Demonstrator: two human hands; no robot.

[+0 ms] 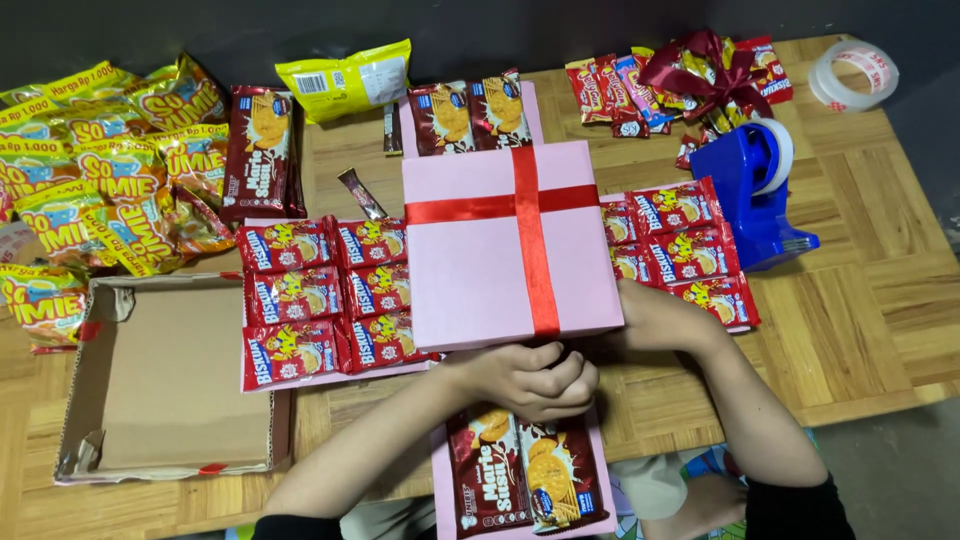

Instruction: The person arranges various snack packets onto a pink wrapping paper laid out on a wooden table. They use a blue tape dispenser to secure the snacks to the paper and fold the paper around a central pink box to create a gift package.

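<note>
The pink box [470,270] is steadied by the curled, empty left hand [535,380] and half-hidden right hand [650,318], whose grip cannot be told; a nudge could scatter adjacent biscuit packs [320,300].

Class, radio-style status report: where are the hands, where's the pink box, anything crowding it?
Left hand fisted at pink box near edge. Right hand on its right corner. Biscuit packs crowd both sides; tape dispenser right.

Red biscuit packets [318,300] flank pink box [470,270]; yellow-orange packets [110,170] far left.
</note>
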